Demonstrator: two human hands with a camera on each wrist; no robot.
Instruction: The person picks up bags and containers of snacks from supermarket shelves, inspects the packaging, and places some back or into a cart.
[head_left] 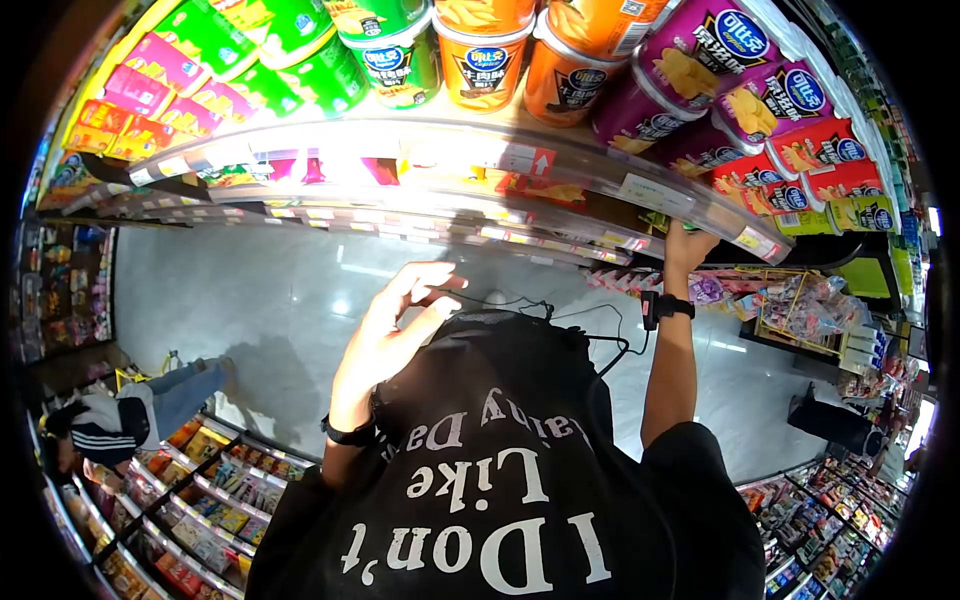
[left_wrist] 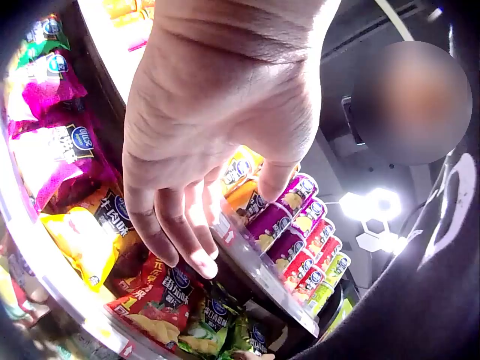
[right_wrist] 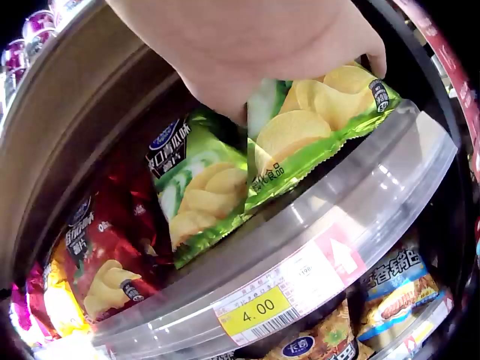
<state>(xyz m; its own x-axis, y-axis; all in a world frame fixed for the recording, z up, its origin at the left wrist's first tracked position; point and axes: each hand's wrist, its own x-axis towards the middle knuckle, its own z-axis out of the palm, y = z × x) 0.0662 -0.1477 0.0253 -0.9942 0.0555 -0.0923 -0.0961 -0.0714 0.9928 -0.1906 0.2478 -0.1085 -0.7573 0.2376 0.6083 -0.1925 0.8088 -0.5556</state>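
Note:
My right hand holds a green chip bag from above on a curved shelf, its fingers partly hidden behind the bag. Beside that bag stands another green chip bag, then a dark red chip bag farther left. In the head view, my right hand reaches in under the top shelf at the right. My left hand hovers in front of my body with relaxed, slightly bent fingers and nothing in it. From the left wrist, this left hand overlaps the shelf of chip bags.
A clear plastic shelf lip with a yellow price tag runs before the bags. Chip tubs, including a purple tub, line the top shelf. Another person is at the left by lower racks. A cable hangs from my right wrist.

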